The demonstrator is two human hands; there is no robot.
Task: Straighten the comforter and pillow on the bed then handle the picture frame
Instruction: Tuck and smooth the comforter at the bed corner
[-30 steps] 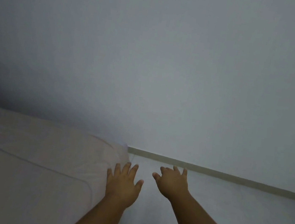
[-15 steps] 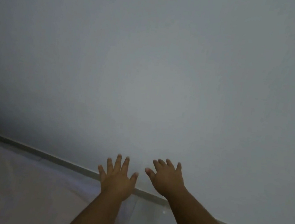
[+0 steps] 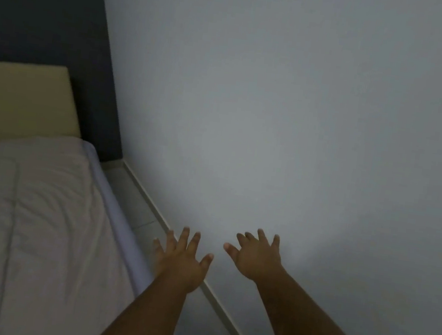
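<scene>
Lying rumpled, comforter (image 3: pixel 30 213) beside pale wall (image 3: pixel 276 118).

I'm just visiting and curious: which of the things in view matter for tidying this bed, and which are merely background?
Part of the job:
comforter, wrinkled on the bed
left hand, open, empty
right hand, open, empty

Just there:
beige headboard
dark wall panel
grey wall
floor strip

No pillow or picture frame shows.
</scene>
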